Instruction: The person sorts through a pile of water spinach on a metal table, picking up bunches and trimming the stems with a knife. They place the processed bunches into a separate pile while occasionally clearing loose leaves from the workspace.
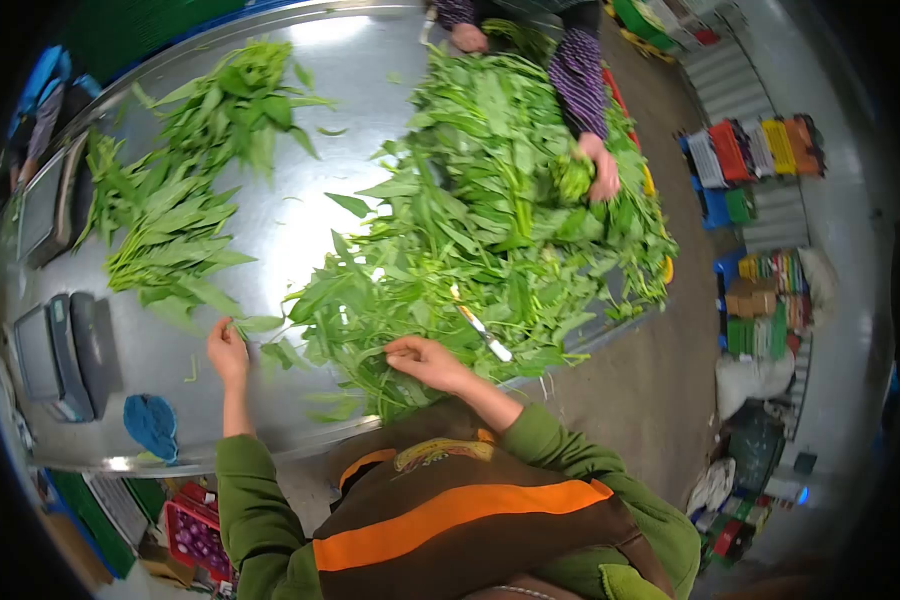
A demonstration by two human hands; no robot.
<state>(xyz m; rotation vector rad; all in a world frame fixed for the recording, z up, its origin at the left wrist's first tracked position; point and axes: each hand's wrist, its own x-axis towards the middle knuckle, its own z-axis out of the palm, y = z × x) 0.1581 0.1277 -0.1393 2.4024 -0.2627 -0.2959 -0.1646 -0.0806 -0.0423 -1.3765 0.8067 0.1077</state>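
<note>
My left hand (228,352) is over the steel table, its fingertips pinched on a leafy green sprig (260,324) with long pointed leaves, like water spinach. At the near edge of a big heap of the same greens (490,200), my right hand (425,362) has its fingers curled together around thin stems; the exact grip is partly hidden among leaves. On the heap, right of my right hand, lies a slim white-handled tool (485,334) with an orange part. Laid-out bundles of greens (175,220) rest beyond my left hand.
Across the steel table (300,215), a co-worker's hand (598,168) holds a small green bunch. Two scales (55,355) and a blue cloth (151,427) sit at the left. Below the table edge is a red crate (196,535) of purple produce. Stacked crates (760,150) line the right wall.
</note>
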